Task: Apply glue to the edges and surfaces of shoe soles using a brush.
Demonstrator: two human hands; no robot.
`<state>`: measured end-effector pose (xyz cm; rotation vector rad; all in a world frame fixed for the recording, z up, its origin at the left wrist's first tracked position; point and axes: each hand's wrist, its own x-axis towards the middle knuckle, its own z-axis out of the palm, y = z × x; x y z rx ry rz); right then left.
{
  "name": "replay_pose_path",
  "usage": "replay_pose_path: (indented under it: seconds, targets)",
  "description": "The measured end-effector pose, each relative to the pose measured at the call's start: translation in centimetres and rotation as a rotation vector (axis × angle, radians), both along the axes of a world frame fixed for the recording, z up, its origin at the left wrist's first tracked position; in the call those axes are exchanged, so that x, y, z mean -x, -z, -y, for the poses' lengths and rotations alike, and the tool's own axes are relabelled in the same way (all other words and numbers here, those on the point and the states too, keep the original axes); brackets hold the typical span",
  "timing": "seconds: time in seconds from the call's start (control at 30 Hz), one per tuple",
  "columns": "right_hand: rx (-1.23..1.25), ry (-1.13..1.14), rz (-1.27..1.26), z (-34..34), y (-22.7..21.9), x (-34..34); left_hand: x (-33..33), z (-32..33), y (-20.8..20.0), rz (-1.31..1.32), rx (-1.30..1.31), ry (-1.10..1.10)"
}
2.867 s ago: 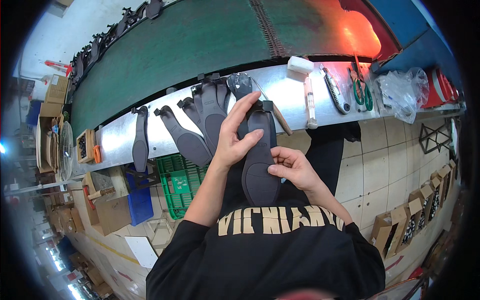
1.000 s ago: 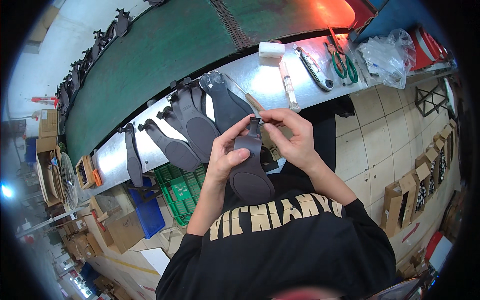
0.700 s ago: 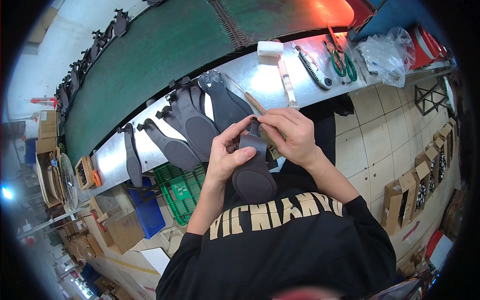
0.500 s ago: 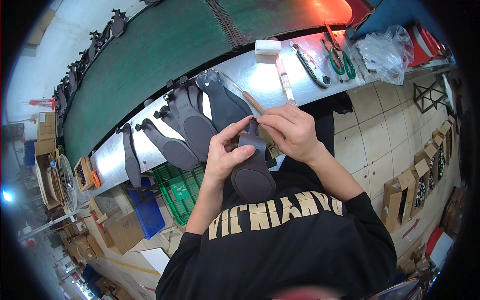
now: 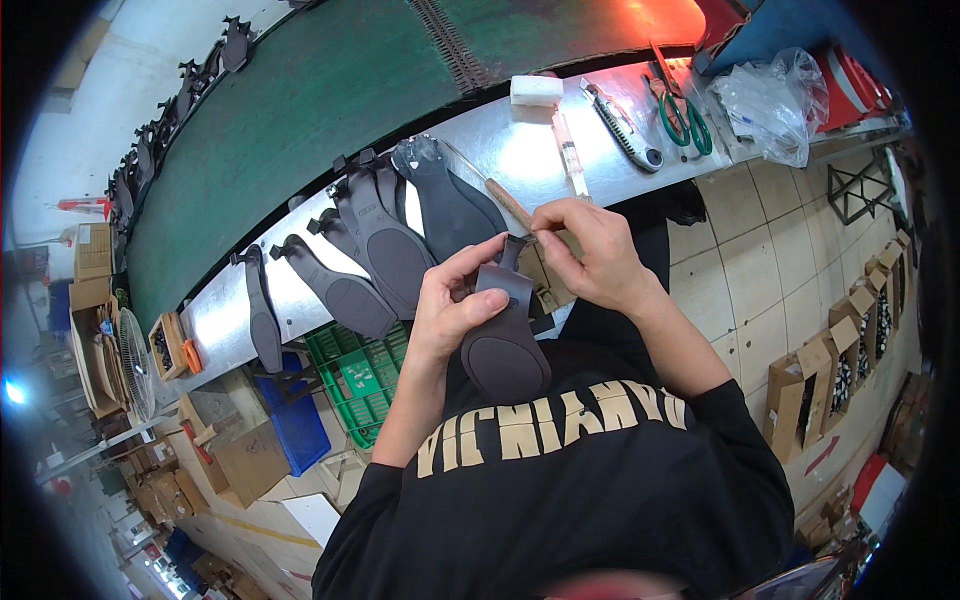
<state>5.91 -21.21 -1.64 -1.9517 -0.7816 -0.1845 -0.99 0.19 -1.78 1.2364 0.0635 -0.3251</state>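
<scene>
My left hand point(image 5: 450, 308) is closed around a dark brown, sole-shaped piece point(image 5: 506, 362) with a rounded pad and a narrow strap end pointing up. The thumb lies across its middle, and the fingers support the strap end. Just right of the strap tip, my right hand point(image 5: 600, 258) is pinched; what its fingertips hold, if anything, is too small to make out. Beyond my hands, similar dark pieces point(image 5: 342, 298) rest on the metal bench point(image 5: 215, 322) beside a black shoe form point(image 5: 448, 205). A thin tool with a wooden handle point(image 5: 506, 200) lies near my right fingers.
On the bench are a white block point(image 5: 537, 91), a utility knife point(image 5: 622, 128), green-handled scissors point(image 5: 684, 122) and a plastic bag point(image 5: 770, 105). Behind runs a green conveyor belt point(image 5: 300, 120). Below stand a green crate point(image 5: 365, 385) and a blue bin point(image 5: 300, 430); cardboard boxes point(image 5: 790, 400) line the right.
My right hand has shifted slightly right, and its fingertips have come away from the strap tip. My left hand holds the piece in nearly the same place.
</scene>
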Motion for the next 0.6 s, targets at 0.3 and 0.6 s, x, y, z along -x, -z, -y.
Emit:
replay_pose_path:
  seconds: [0.3,0.6]
  targets:
    - [-0.031,-0.047,0.136,-0.4,-0.4,0.2,-0.4,0.4,-0.6,0.044,-0.012,-0.021]
    - [-0.095,-0.011,0.061,-0.3,-0.5,-0.3,-0.8,0.5,-1.2,0.116,-0.1,0.024]
